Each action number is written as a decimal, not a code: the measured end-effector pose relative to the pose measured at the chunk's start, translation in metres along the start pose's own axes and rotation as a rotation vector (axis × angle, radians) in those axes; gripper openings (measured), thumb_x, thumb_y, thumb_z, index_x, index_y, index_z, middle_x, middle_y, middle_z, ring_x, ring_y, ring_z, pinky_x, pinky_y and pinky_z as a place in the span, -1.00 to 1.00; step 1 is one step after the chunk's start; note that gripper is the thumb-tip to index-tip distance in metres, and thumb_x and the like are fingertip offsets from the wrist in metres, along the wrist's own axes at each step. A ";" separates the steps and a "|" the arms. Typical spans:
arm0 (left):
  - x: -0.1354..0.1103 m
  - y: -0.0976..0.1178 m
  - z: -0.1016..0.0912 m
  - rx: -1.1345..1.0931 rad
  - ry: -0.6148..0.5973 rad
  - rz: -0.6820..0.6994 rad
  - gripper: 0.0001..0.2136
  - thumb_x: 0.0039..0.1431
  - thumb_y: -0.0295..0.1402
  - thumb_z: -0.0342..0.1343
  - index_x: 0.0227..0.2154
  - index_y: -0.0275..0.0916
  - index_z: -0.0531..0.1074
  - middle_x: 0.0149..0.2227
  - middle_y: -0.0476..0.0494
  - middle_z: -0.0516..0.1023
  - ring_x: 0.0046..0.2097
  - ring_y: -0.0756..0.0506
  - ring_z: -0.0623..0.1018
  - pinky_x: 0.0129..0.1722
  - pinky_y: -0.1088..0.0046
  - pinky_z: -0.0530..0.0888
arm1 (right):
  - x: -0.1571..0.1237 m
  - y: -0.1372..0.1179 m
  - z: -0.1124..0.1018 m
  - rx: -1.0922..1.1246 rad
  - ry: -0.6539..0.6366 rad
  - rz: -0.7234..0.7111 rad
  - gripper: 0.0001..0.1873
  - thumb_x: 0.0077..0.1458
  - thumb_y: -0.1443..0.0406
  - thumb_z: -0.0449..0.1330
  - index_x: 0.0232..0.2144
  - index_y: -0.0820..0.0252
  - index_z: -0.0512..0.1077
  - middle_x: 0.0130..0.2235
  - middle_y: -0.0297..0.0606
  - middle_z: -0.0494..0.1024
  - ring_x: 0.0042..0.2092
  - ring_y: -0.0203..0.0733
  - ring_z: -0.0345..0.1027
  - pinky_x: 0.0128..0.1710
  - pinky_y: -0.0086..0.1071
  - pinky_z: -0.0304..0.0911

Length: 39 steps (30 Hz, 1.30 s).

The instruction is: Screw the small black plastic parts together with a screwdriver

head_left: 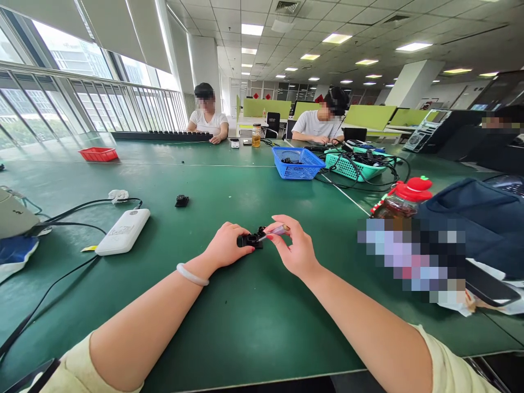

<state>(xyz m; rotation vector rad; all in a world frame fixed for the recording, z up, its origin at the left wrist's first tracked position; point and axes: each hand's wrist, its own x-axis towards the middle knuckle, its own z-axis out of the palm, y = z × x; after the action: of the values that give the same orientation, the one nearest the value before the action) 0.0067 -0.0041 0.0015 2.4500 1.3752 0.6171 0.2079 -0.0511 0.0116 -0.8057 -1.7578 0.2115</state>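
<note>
To your left sit one red tray [99,156] and one loose black piece [182,201], then your left hand [227,244], its fingers curled around a small, blocky black part [250,239] at the green table [241,322] before you. Your right hand [295,248] pinches one slim, pale-handled tool [279,231] against it; beyond, one blue basket [297,172] holds black pieces [290,161], one teal basket [347,168] black cables [364,158].

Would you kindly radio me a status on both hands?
Left hand gripping black part. Right hand holding slim tool, tip at part. White power bank off left, apart.
</note>
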 end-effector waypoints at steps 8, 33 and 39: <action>0.002 -0.001 0.001 -0.018 0.014 0.016 -0.69 0.00 -0.17 0.27 -0.19 -0.18 0.55 -0.22 -0.12 0.59 -0.11 -0.20 0.47 -0.02 0.23 0.38 | 0.001 -0.001 0.014 -0.034 -0.024 -0.116 -0.66 0.22 0.37 0.14 0.03 -0.01 0.27 -0.22 -0.30 0.61 -0.22 -0.24 0.55 -0.15 -0.32 0.49; 0.005 -0.003 0.001 0.017 0.024 0.090 -0.68 0.01 -0.13 0.25 -0.18 -0.14 0.56 -0.24 -0.11 0.60 -0.11 -0.22 0.47 -0.05 0.19 0.42 | 0.006 0.003 0.006 -0.031 -0.006 0.013 -0.75 0.28 0.32 0.02 0.00 0.02 0.26 -0.21 -0.28 0.60 -0.18 -0.21 0.53 -0.12 -0.29 0.43; 0.005 -0.004 0.001 -0.035 0.020 0.105 -0.66 0.07 -0.11 0.20 -0.12 -0.13 0.54 -0.18 -0.11 0.58 -0.09 -0.20 0.48 0.03 0.16 0.40 | 0.006 0.008 0.009 -0.032 -0.093 0.105 -0.80 0.23 0.32 0.08 -0.09 0.05 0.34 -0.25 -0.30 0.59 -0.23 -0.22 0.51 -0.17 -0.34 0.43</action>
<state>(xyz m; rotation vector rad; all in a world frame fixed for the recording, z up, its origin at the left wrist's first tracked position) 0.0069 0.0022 -0.0001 2.5075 1.2389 0.6854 0.2020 -0.0391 0.0090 -0.9254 -1.8113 0.2964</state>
